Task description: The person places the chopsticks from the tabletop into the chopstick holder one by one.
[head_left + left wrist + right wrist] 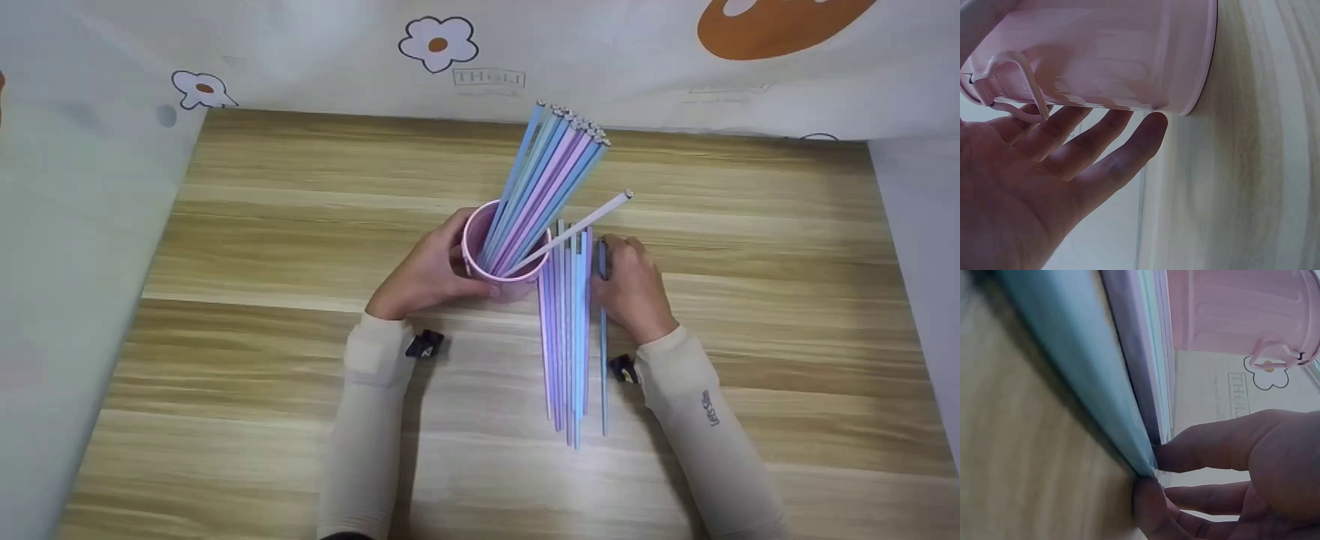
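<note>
A pink bucket [471, 244] with small side handles [1030, 84] holds a leaning bundle of pastel chopsticks [544, 184] with silvery ends up. One pale pink chopstick [592, 214] leans apart to the right. My left hand [427, 274] holds the bucket from its left side, thumb at the near side and the other fingers [1117, 163] spread along its wall. At its far end, my right hand [634, 289] pinches a blue chopstick [604, 375] between thumb and fingertips. Beside it, more chopsticks [566, 352] in purple, pink and blue lie in a row.
The wood-grain table [262, 360] reaches a pale back wall covering [330, 60] with flower prints. A pale side panel [75, 247] stands at the left, another [922, 247] at the right. Small black devices [426, 343] sit at both wrists.
</note>
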A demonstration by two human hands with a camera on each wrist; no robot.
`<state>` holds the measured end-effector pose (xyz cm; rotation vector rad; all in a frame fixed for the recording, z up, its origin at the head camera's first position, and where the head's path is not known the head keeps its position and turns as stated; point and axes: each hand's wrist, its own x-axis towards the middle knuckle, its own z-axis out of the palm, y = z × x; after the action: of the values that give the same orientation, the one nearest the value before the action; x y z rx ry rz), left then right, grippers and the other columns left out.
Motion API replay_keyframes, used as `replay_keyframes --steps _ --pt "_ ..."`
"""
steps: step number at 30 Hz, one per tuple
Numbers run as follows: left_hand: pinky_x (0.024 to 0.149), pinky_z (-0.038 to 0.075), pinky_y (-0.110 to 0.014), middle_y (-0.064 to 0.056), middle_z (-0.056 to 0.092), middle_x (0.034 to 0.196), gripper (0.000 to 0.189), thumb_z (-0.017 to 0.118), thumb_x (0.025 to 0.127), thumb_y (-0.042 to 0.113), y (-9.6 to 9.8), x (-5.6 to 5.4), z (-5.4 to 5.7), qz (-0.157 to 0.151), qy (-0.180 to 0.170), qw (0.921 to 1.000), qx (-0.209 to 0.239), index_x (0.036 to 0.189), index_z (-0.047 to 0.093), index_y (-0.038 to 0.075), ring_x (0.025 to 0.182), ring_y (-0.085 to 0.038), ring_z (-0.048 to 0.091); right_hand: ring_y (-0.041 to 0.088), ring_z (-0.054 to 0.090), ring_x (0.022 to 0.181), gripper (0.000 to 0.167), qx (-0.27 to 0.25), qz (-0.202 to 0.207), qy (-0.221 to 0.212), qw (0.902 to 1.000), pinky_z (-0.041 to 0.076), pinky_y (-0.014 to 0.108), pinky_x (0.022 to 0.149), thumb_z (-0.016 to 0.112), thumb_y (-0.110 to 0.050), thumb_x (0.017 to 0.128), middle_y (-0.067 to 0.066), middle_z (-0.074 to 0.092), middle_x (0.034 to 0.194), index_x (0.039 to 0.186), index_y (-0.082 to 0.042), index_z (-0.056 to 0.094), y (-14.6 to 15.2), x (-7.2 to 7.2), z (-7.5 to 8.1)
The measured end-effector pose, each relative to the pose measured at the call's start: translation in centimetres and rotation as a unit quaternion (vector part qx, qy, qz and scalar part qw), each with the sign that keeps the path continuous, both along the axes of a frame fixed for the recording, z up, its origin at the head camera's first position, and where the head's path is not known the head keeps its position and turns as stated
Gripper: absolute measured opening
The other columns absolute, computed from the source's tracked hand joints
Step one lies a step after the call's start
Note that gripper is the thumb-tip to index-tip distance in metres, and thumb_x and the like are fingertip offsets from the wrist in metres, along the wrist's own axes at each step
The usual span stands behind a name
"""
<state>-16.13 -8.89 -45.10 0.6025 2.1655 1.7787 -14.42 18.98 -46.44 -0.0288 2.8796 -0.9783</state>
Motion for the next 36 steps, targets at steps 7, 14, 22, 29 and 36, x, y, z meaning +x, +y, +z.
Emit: replay_keyframes --steps 7,14,22,29,36 --pt "0.109 0.044 -0.03 -0.005 0.052 0.142 0.096 0.09 0.064 -0.003 -0.1 -0.1 -0.2 -0.003 0.004 1.0 0.004 0.147 0.042 0.011 0.132 -0.019 0.05 0.039 0.057 0.107 0.053 -0.008 -0.006 -0.019 0.9998 0.054 0.055 0.091 0.065 0.003 0.087 0.03 0.056 0.126 0.136 0.015 0.049 -0.4 0.1 0.2" --pt "0.11 0.043 -0.031 -0.002 0.052 0.142 0.095 0.091 0.066 0.002 -0.2 0.0 -0.2 -0.003 0.007 0.9999 -0.007 0.147 0.043 0.013 0.132 -0.016 0.05 0.034 0.058 0.095 0.055 -0.034 -0.009 0.001 0.9994 0.056 0.047 0.08 0.062 0.005 0.086 0.025 0.06 0.113 0.139 0.011 0.048 -0.2 0.1 1.2" --pt "0.111 0.042 -0.033 -0.004 0.053 0.142 0.094 0.092 0.066 0.005 -0.2 -0.1 -0.3 -0.001 0.011 0.9999 -0.007 0.146 0.044 0.011 0.132 -0.018 0.049 0.029 0.061 0.083 0.056 -0.068 -0.03 0.092 0.9929 0.056 0.041 0.069 0.06 0.008 0.083 0.021 0.061 0.1 0.138 0.009 0.05 0.2 0.5 3.1" --pt "0.109 0.044 -0.03 -0.003 0.053 0.141 0.097 0.093 0.064 0.005 -0.1 -0.1 -0.2 -0.003 0.011 0.9999 -0.01 0.147 0.043 0.013 0.129 -0.016 0.051 0.024 0.063 0.08 0.053 -0.086 -0.062 0.152 0.9827 0.052 0.023 0.065 0.056 0.007 0.083 0.016 0.062 0.097 0.136 0.004 0.055 1.0 0.4 4.3" --pt "0.108 0.045 -0.032 -0.007 0.052 0.141 0.097 0.092 0.065 0.005 0.0 -0.1 -0.2 -0.005 0.007 1.0 0.005 0.147 0.042 0.011 0.13 -0.021 0.051 0.015 0.061 0.083 0.048 -0.141 -0.093 0.232 0.9579 0.052 0.01 0.065 0.057 0.005 0.086 0.014 0.063 0.098 0.134 0.004 0.057 1.5 0.7 5.4"
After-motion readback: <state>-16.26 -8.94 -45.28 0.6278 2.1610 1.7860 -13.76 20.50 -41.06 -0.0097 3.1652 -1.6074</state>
